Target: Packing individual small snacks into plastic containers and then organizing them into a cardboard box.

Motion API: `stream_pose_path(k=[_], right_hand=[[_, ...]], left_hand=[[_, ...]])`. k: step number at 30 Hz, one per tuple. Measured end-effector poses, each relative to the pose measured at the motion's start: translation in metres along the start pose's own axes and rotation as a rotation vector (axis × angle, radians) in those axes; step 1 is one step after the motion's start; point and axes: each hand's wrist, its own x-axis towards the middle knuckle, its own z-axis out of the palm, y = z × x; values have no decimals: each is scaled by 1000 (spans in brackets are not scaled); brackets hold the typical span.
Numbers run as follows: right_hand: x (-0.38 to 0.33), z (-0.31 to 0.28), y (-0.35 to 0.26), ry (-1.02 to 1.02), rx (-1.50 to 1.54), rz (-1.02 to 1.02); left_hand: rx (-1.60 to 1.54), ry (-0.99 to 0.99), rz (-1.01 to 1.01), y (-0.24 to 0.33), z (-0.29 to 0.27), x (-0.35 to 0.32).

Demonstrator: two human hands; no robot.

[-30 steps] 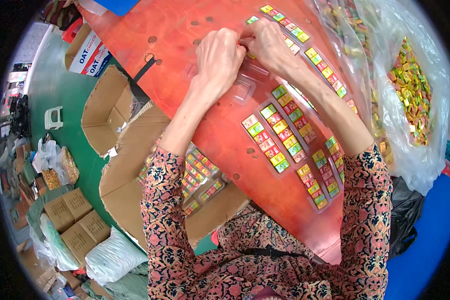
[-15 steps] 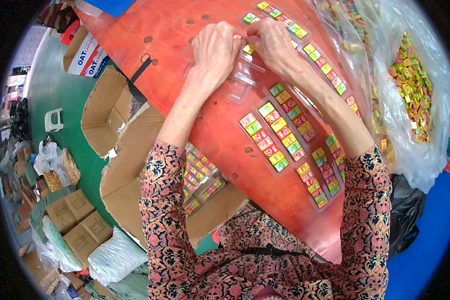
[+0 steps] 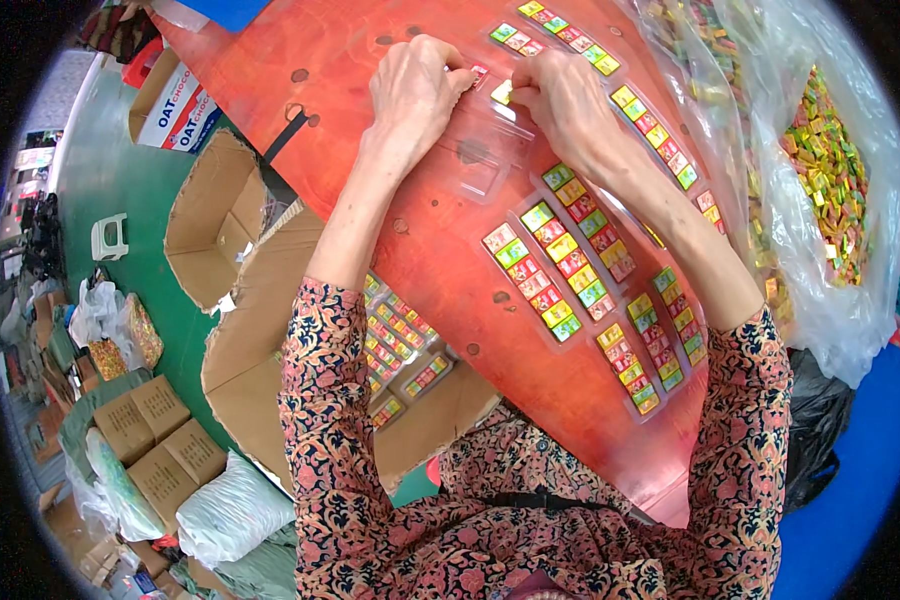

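At the far part of the red table, my left hand [image 3: 417,98] has its fingers curled and pressed together. Their tips are beside a small red wrapped block [image 3: 480,74]; whether they grip anything is hidden. My right hand [image 3: 562,100] is just across from it, thumb and finger pinched at a small yellow-green wrapped block [image 3: 502,92]. Below the hands lies a clear plastic tray [image 3: 480,178] with unfilled slots. Nearer to me are several clear strips filled with colourful blocks, such as one filled strip [image 3: 532,282]; my right forearm covers part of others.
An open clear bag of loose wrapped blocks [image 3: 825,170] stands at the right. Left of the red table [image 3: 430,240], an open cardboard box [image 3: 260,370] holds more filled strips. Stacked brown cartons [image 3: 155,425] and a white sack [image 3: 232,510] are on the floor.
My hands have drawn slightly apart, the left one a little to the left and the right one to the right. The red and yellow-green blocks between them show more.
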Motion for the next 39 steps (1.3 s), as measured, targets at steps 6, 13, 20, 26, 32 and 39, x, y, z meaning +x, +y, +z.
stream_pose_path(k=[6,13,20,26,32,39], right_hand=[[4,14,-3,72,-102,-94],[11,8,6,60,191,-94],[24,-22,9,-260,1420,805],[21,-23,-9,-234,1306,661],[22,-20,-25,-154,862,223],[28,-23,-27,-204,370,-74]], left_hand=[[56,-52,2,7,0,4],[4,12,71,0,4,5],[-1447,-397,-641,-21,-9,11],[-1648,-431,-695,-11,-9,5],[-1698,-558,-659,-18,-4,3],[-1712,-612,-563,-27,-5,3]])
